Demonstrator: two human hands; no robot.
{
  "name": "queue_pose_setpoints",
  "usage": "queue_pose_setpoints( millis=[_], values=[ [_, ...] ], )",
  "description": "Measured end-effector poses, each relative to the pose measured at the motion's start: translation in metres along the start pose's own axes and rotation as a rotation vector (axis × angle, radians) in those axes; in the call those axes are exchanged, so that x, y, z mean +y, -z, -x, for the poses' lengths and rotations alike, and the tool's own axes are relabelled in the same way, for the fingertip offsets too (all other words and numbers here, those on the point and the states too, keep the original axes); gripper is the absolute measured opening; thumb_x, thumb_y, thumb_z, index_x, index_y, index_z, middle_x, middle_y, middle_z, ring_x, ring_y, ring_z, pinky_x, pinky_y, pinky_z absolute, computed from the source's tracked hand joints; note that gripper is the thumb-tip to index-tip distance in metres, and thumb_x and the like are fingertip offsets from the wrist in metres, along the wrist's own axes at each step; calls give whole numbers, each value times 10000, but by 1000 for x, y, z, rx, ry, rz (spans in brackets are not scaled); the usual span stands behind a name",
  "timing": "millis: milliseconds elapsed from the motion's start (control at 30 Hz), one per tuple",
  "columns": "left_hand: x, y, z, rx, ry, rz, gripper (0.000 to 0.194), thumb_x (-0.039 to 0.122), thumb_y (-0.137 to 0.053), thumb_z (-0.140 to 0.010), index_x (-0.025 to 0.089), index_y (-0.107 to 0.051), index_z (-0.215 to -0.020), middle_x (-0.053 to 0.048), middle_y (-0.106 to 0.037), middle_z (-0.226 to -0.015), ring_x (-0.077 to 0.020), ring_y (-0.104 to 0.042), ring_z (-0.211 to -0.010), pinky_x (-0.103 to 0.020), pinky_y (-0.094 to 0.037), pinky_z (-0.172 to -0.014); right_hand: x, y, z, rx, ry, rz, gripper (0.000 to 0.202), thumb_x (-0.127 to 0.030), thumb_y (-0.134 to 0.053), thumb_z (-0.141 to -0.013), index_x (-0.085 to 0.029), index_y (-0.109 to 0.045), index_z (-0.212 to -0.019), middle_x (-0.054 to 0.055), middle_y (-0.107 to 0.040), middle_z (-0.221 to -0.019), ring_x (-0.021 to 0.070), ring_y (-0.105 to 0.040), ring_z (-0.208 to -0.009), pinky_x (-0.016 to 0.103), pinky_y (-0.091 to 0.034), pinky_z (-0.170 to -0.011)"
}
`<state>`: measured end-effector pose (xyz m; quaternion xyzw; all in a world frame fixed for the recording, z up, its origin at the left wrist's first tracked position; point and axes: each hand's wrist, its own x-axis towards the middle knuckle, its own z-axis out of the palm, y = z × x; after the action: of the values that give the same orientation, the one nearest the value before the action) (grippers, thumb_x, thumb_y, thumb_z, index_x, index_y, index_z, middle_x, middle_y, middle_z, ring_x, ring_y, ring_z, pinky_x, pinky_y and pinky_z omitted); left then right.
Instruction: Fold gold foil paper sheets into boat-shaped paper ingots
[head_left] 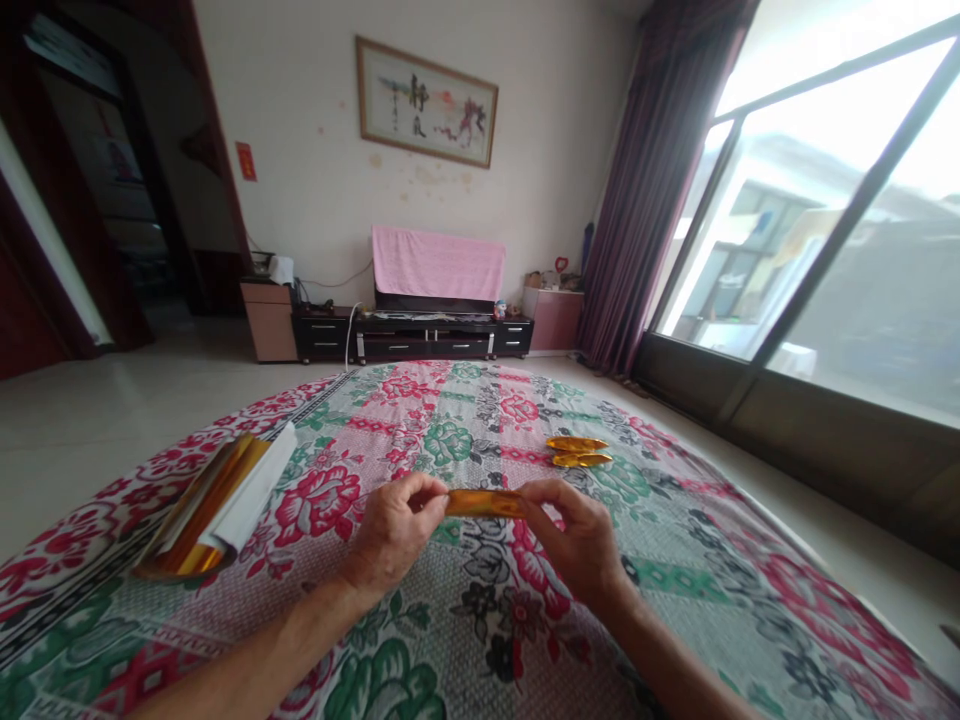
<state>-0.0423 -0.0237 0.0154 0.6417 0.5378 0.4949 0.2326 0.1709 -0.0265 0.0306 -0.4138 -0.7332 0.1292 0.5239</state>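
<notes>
A folded strip of gold foil paper (484,503) is stretched level between my two hands, above the flowered cloth (390,590). My left hand (394,530) pinches its left end between thumb and fingers. At the other end, my right hand (574,530) closes on the strip in the same way. Just beyond my right hand lie two folded gold paper boat shapes, a farther one (576,443) and a nearer one (582,460). To the left rests a loosely curled stack of gold and white paper sheets (217,510).
Across the room stands a low black cabinet (427,345) with a pink cloth (439,262) draped over a screen. A framed picture (427,102) hangs above. Large windows (825,210) and a purple curtain (645,190) are on the right, a dark doorway (112,190) on the left.
</notes>
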Motion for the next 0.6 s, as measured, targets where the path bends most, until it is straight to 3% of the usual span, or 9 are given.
queue_pose_setpoints(
  millis=[267,600],
  values=[
    [2,-1,2,51,-145,-12,280,215,-539,-743,204,-532,-1023,23,-652,-747,-116,-623,-675,-227,-508,-697,8,-1,2,15,-33,-35,77,-235,-571,-771,-189,-618,-731,16,-659,-698,140,-611,-638,255,-493,-636],
    [2,0,4,84,-184,-67,315,213,-529,-741,204,-539,-1056,28,-658,-739,-110,-622,-660,-210,-507,-682,14,-7,2,-19,-159,-262,78,-258,-594,-764,-192,-592,-806,0,-608,-726,117,-585,-660,242,-515,-646]
  ],
)
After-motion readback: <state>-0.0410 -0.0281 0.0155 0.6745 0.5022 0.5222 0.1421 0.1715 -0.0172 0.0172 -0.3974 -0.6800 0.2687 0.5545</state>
